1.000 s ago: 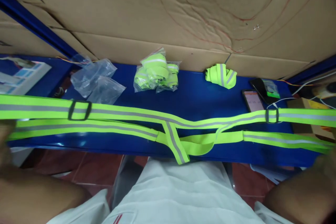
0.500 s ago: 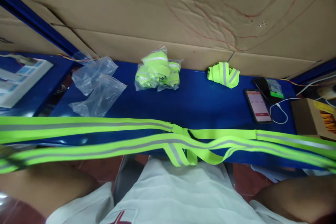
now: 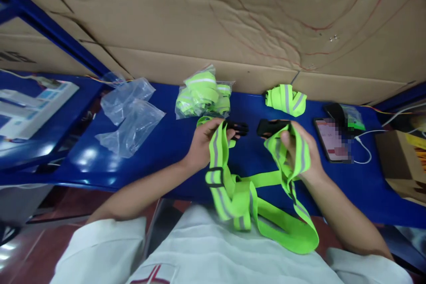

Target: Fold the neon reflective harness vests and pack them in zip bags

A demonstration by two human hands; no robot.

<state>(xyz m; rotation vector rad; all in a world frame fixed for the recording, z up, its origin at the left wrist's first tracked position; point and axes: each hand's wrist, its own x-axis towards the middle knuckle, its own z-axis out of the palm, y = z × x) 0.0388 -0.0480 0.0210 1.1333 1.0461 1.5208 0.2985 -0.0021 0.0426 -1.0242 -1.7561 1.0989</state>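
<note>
Over the table's front edge hangs a neon-yellow reflective strap (image 3: 286, 230) with grey stripes, drooping in loops between my hands. My left hand (image 3: 204, 140) is closed around one end, where the pronged half of a black buckle (image 3: 238, 128) sticks out to the right. Facing it, a small gap away, is the socket half of the buckle (image 3: 269, 127), gripped with the strap's other end by my right hand (image 3: 304, 155). A black slider (image 3: 214, 177) sits on the strap below my left hand.
Bagged neon straps (image 3: 203, 93) lie at the back of the blue table (image 3: 133, 173), with clear plastic bags (image 3: 129, 120) to their left. A rolled strap (image 3: 286, 100), a phone (image 3: 329, 140) and a cardboard box (image 3: 399, 159) are on the right.
My hands have come in from the far left and right sides to the middle. The strap, stretched wide before, now hangs slack, and its two buckle halves face each other.
</note>
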